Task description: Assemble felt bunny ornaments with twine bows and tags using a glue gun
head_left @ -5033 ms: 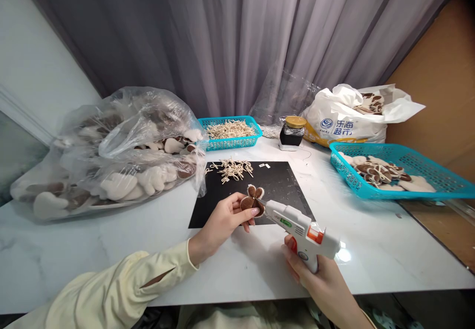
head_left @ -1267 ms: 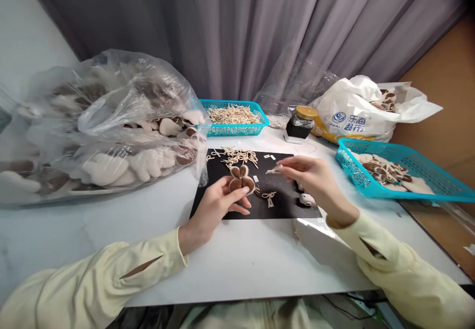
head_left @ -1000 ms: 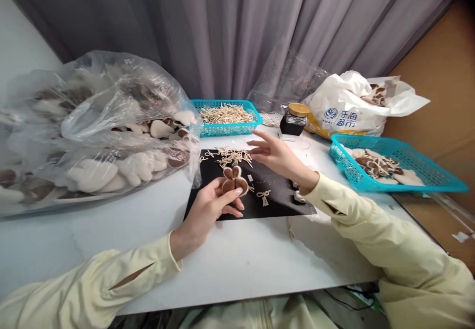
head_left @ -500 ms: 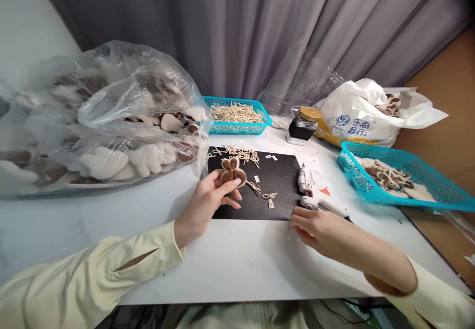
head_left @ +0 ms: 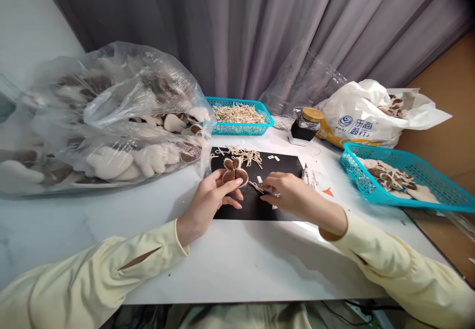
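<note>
My left hand (head_left: 210,201) pinches a small brown and cream plush piece with two ears (head_left: 233,171), held upright over the left part of the black mat (head_left: 285,165). My right hand (head_left: 287,195) rests on the mat just right of it, fingers closed in a pinch over a small cream string bow; what it grips is mostly hidden. A loose pile of cream string bows (head_left: 243,155) lies at the mat's far edge. The white glue gun (head_left: 315,178) lies on the table behind my right hand.
A big clear bag of plush pieces (head_left: 104,121) fills the left. A teal basket of string bows (head_left: 239,117) stands at the back, a dark jar (head_left: 304,126) beside it. At the right are a white shopping bag (head_left: 363,114) and a teal tray of plush pieces (head_left: 393,178).
The right hand set the glue gun down on the table, reached to the bow pile, drew back to the near table edge, and now sits on the mat beside the plush. The left hand stayed put.
</note>
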`<move>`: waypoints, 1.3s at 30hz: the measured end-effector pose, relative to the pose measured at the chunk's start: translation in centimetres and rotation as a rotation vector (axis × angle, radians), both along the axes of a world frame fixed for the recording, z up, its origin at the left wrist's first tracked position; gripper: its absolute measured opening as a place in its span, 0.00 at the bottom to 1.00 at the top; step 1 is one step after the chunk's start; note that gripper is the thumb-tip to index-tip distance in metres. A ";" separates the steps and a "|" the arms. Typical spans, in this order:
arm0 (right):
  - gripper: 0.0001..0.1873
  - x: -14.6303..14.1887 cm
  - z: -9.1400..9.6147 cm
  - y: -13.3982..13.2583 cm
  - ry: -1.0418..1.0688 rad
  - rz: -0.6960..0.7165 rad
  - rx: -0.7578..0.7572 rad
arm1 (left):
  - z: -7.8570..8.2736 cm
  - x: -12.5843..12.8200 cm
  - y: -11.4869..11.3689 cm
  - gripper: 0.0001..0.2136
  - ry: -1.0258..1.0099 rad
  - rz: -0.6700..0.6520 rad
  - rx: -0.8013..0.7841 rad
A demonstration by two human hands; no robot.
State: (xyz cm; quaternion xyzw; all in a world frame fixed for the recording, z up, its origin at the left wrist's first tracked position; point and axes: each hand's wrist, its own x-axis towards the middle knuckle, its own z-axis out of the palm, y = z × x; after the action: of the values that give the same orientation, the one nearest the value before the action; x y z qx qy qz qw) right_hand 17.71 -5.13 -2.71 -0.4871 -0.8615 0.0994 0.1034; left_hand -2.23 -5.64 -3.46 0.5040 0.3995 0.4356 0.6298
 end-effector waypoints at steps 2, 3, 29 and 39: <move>0.04 -0.5 -1.0 -0.3 0.032 -0.019 0.026 | 0.1 0.0 -0.1 0.10 0.005 -0.004 -0.016; 0.06 -0.6 -1.4 -0.3 0.048 -0.027 0.036 | 0.1 0.0 -0.2 0.10 0.007 -0.007 -0.022; 0.10 0.7 1.7 -2.6 0.258 0.281 0.497 | 0.5 0.4 -1.0 0.10 0.073 -0.165 -0.173; 0.10 0.0 0.1 -2.5 0.269 0.309 0.535 | 0.4 0.5 -1.3 0.10 0.087 -0.328 -0.149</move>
State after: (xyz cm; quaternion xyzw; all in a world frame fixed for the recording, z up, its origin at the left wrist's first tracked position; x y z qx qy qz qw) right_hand 17.68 -7.66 -2.65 -0.2886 -0.8994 -0.0523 0.3240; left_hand -1.73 -6.93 -3.05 0.5327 0.3700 0.2743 0.7100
